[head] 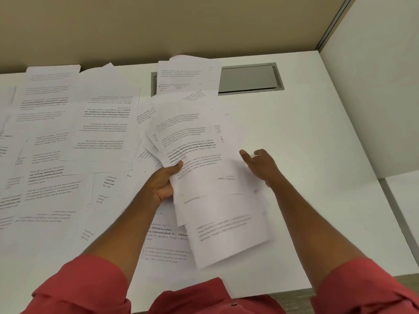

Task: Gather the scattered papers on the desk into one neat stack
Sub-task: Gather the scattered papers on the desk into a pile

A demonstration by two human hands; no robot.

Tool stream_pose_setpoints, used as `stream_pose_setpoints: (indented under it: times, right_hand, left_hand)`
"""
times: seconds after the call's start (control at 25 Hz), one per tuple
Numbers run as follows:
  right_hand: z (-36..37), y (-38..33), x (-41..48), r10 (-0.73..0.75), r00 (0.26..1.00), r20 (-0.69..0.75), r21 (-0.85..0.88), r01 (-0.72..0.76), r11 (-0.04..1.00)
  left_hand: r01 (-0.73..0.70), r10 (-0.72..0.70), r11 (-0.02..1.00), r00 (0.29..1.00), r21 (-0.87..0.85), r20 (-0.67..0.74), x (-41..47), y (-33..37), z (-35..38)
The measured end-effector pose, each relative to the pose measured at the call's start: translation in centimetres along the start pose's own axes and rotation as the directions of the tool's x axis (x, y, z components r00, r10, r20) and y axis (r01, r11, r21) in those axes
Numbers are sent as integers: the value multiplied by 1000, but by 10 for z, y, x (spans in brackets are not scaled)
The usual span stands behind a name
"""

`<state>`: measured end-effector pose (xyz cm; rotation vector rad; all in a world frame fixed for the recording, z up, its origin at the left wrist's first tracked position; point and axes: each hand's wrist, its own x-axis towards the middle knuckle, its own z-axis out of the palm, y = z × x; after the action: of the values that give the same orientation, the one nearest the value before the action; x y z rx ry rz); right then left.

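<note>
My left hand (165, 181) grips a loose, fanned bundle of printed sheets (204, 168) by its left edge, thumb on top, lifted above the white desk (317, 132). My right hand (258, 163) is at the bundle's right edge with fingers loosely extended, touching or just beside the paper. Several more printed sheets (68, 137) lie scattered and overlapping over the left half of the desk. One sheet (167, 243) lies flat under the bundle near the front edge, and another sheet (188, 73) rests at the back.
A grey cable hatch (249, 78) is set into the desk at the back, partly covered by paper. A beige partition wall (158, 26) runs behind the desk and a white side panel (374, 87) closes the right. A seam (394, 207) divides the desk from the adjoining surface.
</note>
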<state>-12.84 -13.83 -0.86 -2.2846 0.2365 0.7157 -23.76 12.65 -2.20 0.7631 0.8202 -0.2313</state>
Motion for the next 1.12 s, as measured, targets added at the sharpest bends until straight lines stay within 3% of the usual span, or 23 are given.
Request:
stream_pose_setpoints:
  times: [0.12, 0.28, 0.52, 0.72, 0.92, 1.04, 1.12]
  right_hand:
    - [7, -9, 3, 43, 992, 116, 126, -58, 990]
    - [23, -13, -5, 60, 978, 201, 109, -83, 991]
    - [46, -29, -22, 96, 921, 377, 239, -197, 951]
    - [44, -40, -28, 66, 883, 466, 545, -344, 764]
    - [36, -38, -12, 57, 947, 315, 320, -163, 933]
    - [44, -38, -9, 83, 919, 386, 254, -192, 948]
    - [53, -38, -7, 55, 943, 329, 236, -138, 962]
  left_hand:
    - [26, -23, 998, 999, -60, 43, -7, 5, -16]
    - [60, -48, 988, 995, -144, 88, -10, 9, -24]
    - [47, -24, 982, 992, -181, 126, -10, 14, -24]
    - [74, -66, 993, 994, -92, 89, -14, 24, -24]
    - [104, -103, 963, 995, 250, -14, -9, 36, -41]
    - [11, 11, 921, 998, 390, -54, -5, 27, -38]
    - [-32, 67, 911, 995, 412, -71, -3, 20, -33]
